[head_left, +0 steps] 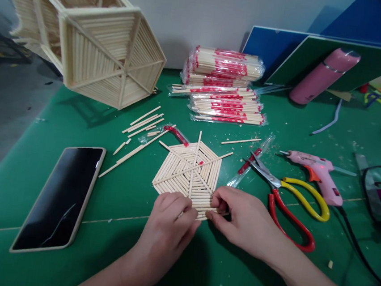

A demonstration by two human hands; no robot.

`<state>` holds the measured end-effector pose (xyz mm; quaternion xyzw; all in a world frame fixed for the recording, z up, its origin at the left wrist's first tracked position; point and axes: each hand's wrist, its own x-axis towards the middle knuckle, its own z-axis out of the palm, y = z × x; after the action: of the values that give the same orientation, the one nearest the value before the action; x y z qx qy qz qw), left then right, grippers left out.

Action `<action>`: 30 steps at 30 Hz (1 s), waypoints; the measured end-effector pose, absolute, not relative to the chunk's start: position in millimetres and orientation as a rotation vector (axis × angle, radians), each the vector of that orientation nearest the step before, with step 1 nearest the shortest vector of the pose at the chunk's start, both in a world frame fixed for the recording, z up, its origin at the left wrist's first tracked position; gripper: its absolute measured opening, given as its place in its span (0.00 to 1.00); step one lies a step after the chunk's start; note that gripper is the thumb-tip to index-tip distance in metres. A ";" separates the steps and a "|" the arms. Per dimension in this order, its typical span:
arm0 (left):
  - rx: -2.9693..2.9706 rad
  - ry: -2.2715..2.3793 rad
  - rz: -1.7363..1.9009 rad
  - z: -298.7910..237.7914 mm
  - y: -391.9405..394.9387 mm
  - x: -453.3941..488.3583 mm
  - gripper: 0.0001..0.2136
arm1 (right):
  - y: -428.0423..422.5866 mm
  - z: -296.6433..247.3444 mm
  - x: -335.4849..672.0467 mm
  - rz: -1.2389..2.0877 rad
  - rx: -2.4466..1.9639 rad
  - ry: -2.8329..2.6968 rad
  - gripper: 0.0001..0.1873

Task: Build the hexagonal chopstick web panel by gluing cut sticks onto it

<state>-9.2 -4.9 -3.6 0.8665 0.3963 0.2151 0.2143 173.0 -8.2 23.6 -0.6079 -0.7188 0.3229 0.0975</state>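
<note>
A flat hexagon panel of wooden sticks (187, 172) lies on the green table (121, 199). My left hand (169, 222) is curled at its near edge, fingers pressed onto the sticks there. My right hand (244, 218) pinches a short stick at the panel's near right corner, thumb and fingers closed on it. Loose cut sticks (143, 125) lie to the left of the panel. Red and yellow handled scissors (289, 204) lie just right of my right hand.
A dark phone (62, 198) lies at the left. A large hexagonal stick structure (95, 39) stands at the back left. Wrapped chopstick packs (224, 85) are stacked behind. A pink glue gun (318, 173) and a pink bottle (323, 75) are at the right.
</note>
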 end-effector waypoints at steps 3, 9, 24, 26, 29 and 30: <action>2.415 1.104 0.608 -3.3 -5.5 -11.1 0.03 | -10.5 23.4 174.6 0.956 -1.774 -2.105 0.04; 2.436 1.075 0.619 -1.6 -5.2 -15.3 0.08 | -15.9 21.2 173.1 0.886 -1.764 -2.104 0.07; 2.365 1.013 0.558 -3.1 -6.4 -22.1 0.11 | -22.8 12.8 158.8 0.680 -1.882 -2.147 0.15; 2.346 1.015 0.565 -2.4 -6.6 -22.4 0.11 | -22.1 12.3 158.8 0.699 -1.882 -2.140 0.16; 2.319 1.048 0.518 3.3 -7.2 -20.7 0.12 | -20.7 12.8 158.9 0.732 -1.889 -2.137 0.15; 2.311 1.063 0.493 6.3 -7.5 -19.7 0.12 | -20.2 13.1 158.9 0.742 -1.894 -2.136 0.14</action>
<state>-19.7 -7.5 6.3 0.8584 0.3946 0.1833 0.2716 158.9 -20.2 13.1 -0.6392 -0.7208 0.2503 0.0958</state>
